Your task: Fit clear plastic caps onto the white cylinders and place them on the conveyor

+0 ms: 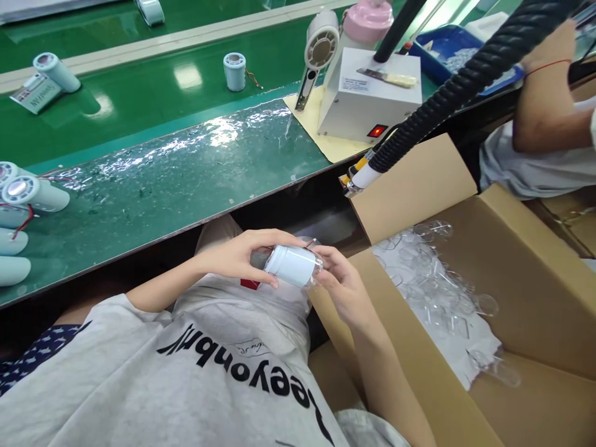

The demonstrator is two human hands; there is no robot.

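Above my lap, a light blue cylinder [292,265] lies nearly sideways between my two hands. My left hand [239,254] grips its left end, with fingers over the top and the thumb below. At the other end, the fingers of my right hand [339,279] are closed around a clear plastic piece [316,273] that touches the cylinder. A short wire end sticks up near my right fingertips. How far the clear piece covers the cylinder I cannot tell.
Several similar cylinders [40,192] with red wires sit on the bench at left; another cylinder [234,71] stands farther back. An open carton [526,279] holds clear plastic parts [433,279]. A black hose [442,99] hangs near a white box [372,93]. A co-worker's arm [544,105] is at right.
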